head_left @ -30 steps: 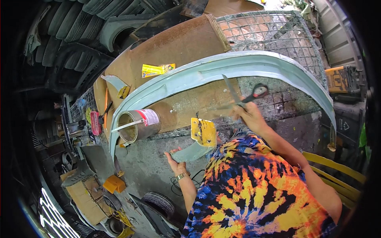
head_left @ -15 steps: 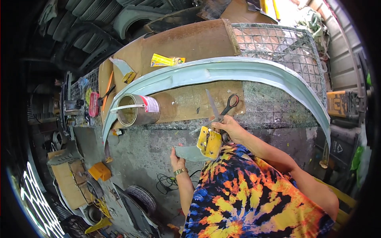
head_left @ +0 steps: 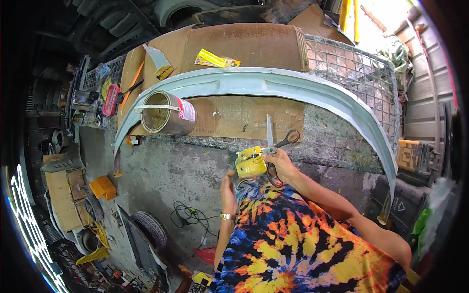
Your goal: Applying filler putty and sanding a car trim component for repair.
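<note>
Head view. The right grip [head_left: 280, 163] is closed round a pair of steel scissors with black-and-reddish handles [head_left: 270, 141], the hand lying near the pivot; the blades stand apart, one directed away from the wearer. Just left of this grip, adjoining its fingertips, is a yellow block with black marks [head_left: 250, 162]; whether the right fingers also bear on it cannot be told. The left grip [head_left: 228, 195], with a gold-coloured metal watch [head_left: 225, 216] at the wrist, lies just beside the block's lower left corner, fingertips blurred; its hold on the block cannot be determined.

Beyond both grips, a long, curved, pale blue-green panel [head_left: 259, 86] arches over a mesh-topped grey counter [head_left: 359, 57], which is partly covered by sheets of brown cardboard [head_left: 244, 44]. Left of and beyond the right grip, within the arch, is a cylindrical metal can with a red-and-white label [head_left: 168, 119]. Farther beyond, across the panel, lie a flat yellow packet [head_left: 215, 59] and a narrow whitish strip with a yellow end [head_left: 159, 61]. Below and left of the left grip, a coil of black cable [head_left: 188, 215] lies on the floor.
</note>
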Tool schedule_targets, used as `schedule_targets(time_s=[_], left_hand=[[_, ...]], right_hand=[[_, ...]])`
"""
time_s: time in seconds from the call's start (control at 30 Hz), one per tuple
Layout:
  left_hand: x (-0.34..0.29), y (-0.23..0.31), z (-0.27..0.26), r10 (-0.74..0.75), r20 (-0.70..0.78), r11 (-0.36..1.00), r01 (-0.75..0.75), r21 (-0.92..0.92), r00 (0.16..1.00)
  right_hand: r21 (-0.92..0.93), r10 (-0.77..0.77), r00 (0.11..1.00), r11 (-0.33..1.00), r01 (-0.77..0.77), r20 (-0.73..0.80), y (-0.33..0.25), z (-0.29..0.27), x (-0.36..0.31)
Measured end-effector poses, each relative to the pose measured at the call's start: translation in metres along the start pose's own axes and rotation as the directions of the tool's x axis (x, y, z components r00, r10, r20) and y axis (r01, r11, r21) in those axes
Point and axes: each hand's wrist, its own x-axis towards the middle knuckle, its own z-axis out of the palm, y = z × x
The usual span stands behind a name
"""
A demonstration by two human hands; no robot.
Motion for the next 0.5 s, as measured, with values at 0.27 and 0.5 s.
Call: schedule_targets(time_s=[0.27, 0.5], left_hand=[[0.021, -0.037, 0.021, 0.171, 0.455, 0.786, -0.4, 0.472, 0.874], [0.033, -0.023, 0.063, 0.347, 0.372, 0.741, -0.495, 0.453, 0.861]], right_hand=[[0.133, -0.01, 0.987, 0.991, 0.032, -0.162, 0.006, -0.001, 0.012], [0.07, -0.082, 0.976, 0.993, 0.098, -0.2, 0.029, -0.003, 0.013]])
